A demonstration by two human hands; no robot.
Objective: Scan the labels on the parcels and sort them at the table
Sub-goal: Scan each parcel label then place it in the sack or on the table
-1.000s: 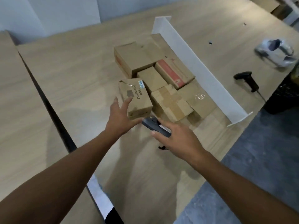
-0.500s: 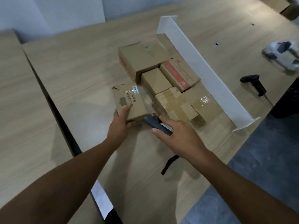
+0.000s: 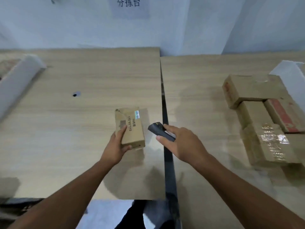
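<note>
My left hand [image 3: 116, 146] grips a small brown cardboard parcel [image 3: 132, 126] by its near end, fingers on its left face and thumb under the near edge. Its top carries a barcode, printed numbers and a small white label. The parcel is over the left table [image 3: 66, 138], near the gap between the two tables. My right hand [image 3: 181, 142] holds a dark handheld scanner [image 3: 159, 130], its head pointing up-left toward the parcel, a short way to its right. Several more cardboard parcels [image 3: 264, 116] lie packed together on the right table [image 3: 198, 100].
A white divider board [image 3: 290, 71] stands behind the pile at the far right. Another white board [image 3: 18, 78] with a parcel behind it sits at the far left. A dark gap [image 3: 165, 146] runs between the tables. A pale wall with a paper sign [image 3: 128, 4] is behind.
My left hand has taken the small parcel off the pile and carried it left onto the other table. My view has swung left. My right hand followed with the scanner.
</note>
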